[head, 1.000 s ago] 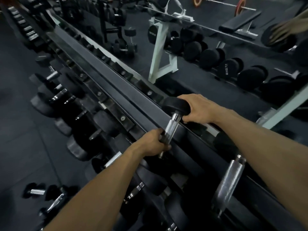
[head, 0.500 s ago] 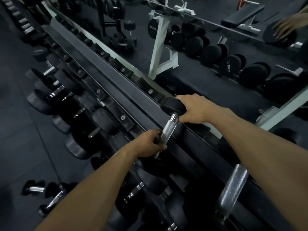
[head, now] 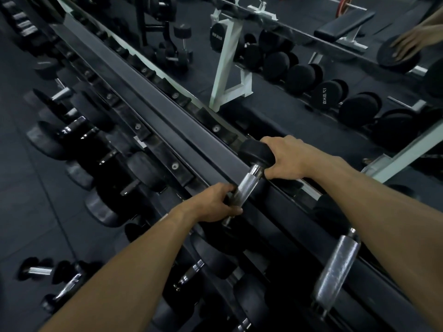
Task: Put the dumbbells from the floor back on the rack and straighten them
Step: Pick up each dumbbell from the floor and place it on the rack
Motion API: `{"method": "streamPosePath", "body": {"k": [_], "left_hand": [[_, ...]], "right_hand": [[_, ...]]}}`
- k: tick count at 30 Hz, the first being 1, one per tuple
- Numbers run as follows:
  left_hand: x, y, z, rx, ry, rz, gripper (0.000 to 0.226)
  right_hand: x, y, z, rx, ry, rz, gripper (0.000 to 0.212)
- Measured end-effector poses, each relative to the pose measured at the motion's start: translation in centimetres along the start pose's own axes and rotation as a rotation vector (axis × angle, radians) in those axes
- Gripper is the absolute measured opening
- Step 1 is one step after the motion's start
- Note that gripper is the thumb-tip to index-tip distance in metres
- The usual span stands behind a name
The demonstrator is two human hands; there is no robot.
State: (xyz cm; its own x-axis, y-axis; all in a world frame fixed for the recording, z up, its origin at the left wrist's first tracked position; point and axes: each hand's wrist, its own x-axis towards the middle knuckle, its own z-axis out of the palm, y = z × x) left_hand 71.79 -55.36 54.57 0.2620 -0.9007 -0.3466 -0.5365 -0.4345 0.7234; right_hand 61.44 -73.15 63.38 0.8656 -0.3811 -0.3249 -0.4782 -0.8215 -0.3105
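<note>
A black dumbbell with a knurled chrome handle [head: 247, 185] lies across the top tier of the long dark rack [head: 167, 125]. My left hand [head: 213, 204] is closed around the near end of its handle. My right hand [head: 287, 156] cups the far rubber head against the back rail. Two small dumbbells [head: 38, 270] lie on the floor at the lower left, beside the rack's base. Another dumbbell with a thick chrome handle [head: 335, 264] rests on the top tier to the right.
Lower tiers hold several black dumbbells [head: 79, 130] with heads facing the aisle. Behind the rack a mirror [head: 311, 75] reflects a white-framed rack, a bench and my hand. Dark rubber floor [head: 28, 200] runs along the left.
Both hands keep their hold on the dumbbell, which stays on the top tier. My left hand has slid slightly down the handle; the view has shifted a little.
</note>
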Motion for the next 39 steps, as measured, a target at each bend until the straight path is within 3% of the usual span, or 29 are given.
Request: {"method": "streamPosePath", "body": {"k": [4, 8, 13, 21, 25, 30, 34, 39], "left_hand": [[-0.4, 0.0, -0.3, 0.042, 0.048, -0.004, 0.035], [-0.6, 0.0, 0.3, 0.090, 0.089, -0.012, 0.020], [0.2, 0.3, 0.7, 0.110, 0.073, -0.015, 0.017], [1.4, 1.2, 0.3, 0.262, 0.067, -0.029, 0.035], [0.9, 0.8, 0.2, 0.274, 0.160, -0.057, 0.048], [-1.6, 0.2, 0.2, 0.164, 0.271, -0.074, 0.043], [-4.7, -1.2, -0.2, 0.154, 0.416, -0.123, 0.039], [-11.4, -4.6, -0.9, 0.209, 0.452, -0.252, 0.052]], "right_hand": [[0.2, -0.2, 0.3, -0.004, 0.026, 0.015, 0.043], [0.4, -0.3, 0.4, 0.001, 0.021, 0.000, 0.039], [-0.1, 1.2, 0.5, 0.009, 0.027, 0.026, 0.041], [0.4, 2.5, 0.7, 0.045, 0.009, 0.103, 0.037], [0.9, 1.6, 0.5, -0.035, 0.016, 0.116, 0.051], [0.8, -0.8, -0.2, -0.203, 0.050, 0.024, 0.083], [0.7, -5.4, 0.7, -0.237, 0.095, -0.123, 0.078], [1.2, -12.7, 3.8, -0.293, -0.003, -0.291, 0.080]]}}
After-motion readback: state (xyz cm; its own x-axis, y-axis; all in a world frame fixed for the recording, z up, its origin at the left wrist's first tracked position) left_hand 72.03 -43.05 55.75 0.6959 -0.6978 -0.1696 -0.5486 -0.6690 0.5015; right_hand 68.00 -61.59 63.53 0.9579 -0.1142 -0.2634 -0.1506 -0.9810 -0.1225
